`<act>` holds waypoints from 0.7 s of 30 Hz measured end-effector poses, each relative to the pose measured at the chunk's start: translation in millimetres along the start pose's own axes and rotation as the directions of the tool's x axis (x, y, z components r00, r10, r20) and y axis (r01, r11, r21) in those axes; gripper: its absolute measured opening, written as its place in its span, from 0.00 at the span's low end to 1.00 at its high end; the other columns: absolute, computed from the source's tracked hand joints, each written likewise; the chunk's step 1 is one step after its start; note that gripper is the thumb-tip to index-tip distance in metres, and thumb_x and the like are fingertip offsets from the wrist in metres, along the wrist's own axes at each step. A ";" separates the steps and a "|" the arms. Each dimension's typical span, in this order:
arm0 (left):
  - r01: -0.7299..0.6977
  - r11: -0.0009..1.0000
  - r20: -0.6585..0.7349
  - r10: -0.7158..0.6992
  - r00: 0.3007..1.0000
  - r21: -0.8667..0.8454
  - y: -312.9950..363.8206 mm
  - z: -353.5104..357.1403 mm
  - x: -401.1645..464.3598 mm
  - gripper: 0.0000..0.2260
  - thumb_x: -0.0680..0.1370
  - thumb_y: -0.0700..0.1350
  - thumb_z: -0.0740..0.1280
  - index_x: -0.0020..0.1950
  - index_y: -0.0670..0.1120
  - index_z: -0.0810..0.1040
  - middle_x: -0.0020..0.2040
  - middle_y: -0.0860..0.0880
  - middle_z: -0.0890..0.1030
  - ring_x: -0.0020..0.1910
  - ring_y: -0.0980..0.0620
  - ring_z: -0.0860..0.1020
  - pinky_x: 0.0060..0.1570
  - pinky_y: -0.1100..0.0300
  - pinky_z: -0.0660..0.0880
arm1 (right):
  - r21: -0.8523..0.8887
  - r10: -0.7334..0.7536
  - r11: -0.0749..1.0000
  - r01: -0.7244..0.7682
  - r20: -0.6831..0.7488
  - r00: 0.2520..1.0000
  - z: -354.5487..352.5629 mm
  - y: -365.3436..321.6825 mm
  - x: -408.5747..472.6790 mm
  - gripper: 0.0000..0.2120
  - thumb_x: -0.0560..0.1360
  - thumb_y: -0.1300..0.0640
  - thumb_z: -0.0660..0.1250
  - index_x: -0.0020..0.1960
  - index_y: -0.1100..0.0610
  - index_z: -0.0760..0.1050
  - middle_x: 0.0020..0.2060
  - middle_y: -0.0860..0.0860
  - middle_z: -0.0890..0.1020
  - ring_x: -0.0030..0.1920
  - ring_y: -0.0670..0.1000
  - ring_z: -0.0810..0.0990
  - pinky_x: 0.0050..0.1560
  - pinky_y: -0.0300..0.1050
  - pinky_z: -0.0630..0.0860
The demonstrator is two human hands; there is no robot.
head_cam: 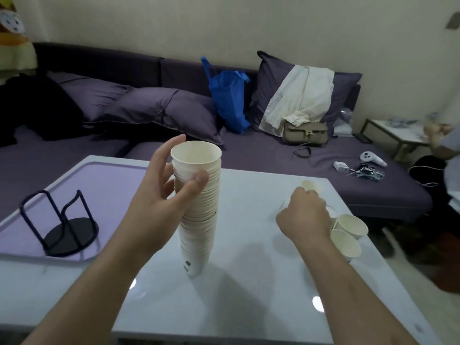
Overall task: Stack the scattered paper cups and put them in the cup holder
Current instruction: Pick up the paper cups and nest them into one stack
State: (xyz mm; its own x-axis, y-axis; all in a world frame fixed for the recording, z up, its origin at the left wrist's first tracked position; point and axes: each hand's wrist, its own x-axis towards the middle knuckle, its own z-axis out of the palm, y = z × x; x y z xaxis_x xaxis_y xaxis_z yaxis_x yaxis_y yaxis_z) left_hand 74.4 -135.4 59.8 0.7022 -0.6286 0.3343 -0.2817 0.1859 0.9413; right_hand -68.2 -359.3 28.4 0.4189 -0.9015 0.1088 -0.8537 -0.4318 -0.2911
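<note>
White paper cups are mostly nested: I hold the tall stack (199, 210) upright on the worktop (249, 270), my left hand (159, 202) wrapped round its top. My right hand (305, 217) curls onto the loose cups (348, 232). The wire cup holder (62, 227) stands unfilled at left.

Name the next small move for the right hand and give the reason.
Probably lift the loose cup that the right hand is closing on and drop it into the tall stack, which the left hand steadies upright. The cup holder stands empty.
</note>
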 end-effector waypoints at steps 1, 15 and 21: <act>0.000 1.000 0.002 0.000 1.000 -0.007 -0.1 1.8 0.0 0.32 0.73 0.64 0.75 0.76 0.71 0.70 0.67 0.60 0.84 0.66 0.58 0.83 0.67 0.50 0.78 | -0.051 0.009 0.999 -0.010 -0.005 1.000 1.7 5.6 0.1 0.13 0.76 0.60 0.67 0.60 0.58 0.73 0.60 0.58 0.79 0.63 0.62 0.76 0.55 0.52 0.74; 0.000 1.000 -0.006 0.000 1.000 -0.013 3.5 7.5 -4.6 0.34 0.70 0.65 0.75 0.76 0.69 0.71 0.69 0.57 0.84 0.67 0.56 0.84 0.69 0.48 0.78 | -0.062 -0.199 0.980 0.191 -0.180 0.963 -13.7 0.1 -2.3 0.08 0.76 0.60 0.67 0.54 0.52 0.80 0.45 0.51 0.81 0.56 0.60 0.78 0.55 0.52 0.62; 0.001 0.999 -0.006 0.000 1.000 0.032 1.9 8.1 -3.6 0.30 0.75 0.60 0.75 0.77 0.69 0.71 0.70 0.56 0.83 0.68 0.54 0.83 0.71 0.46 0.78 | 0.350 -0.316 0.639 0.685 -0.693 0.649 -75.1 -40.3 -30.7 0.07 0.79 0.63 0.72 0.56 0.56 0.83 0.48 0.45 0.82 0.52 0.54 0.82 0.54 0.47 0.77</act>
State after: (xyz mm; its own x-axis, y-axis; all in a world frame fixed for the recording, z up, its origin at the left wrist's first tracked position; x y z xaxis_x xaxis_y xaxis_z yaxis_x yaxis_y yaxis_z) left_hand 66.1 -138.9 60.0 0.7061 -0.6243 0.3341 -0.3018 0.1614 0.9396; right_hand -69.9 -316.5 108.1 0.3268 -0.4687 0.8206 -0.1505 -0.8831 -0.4445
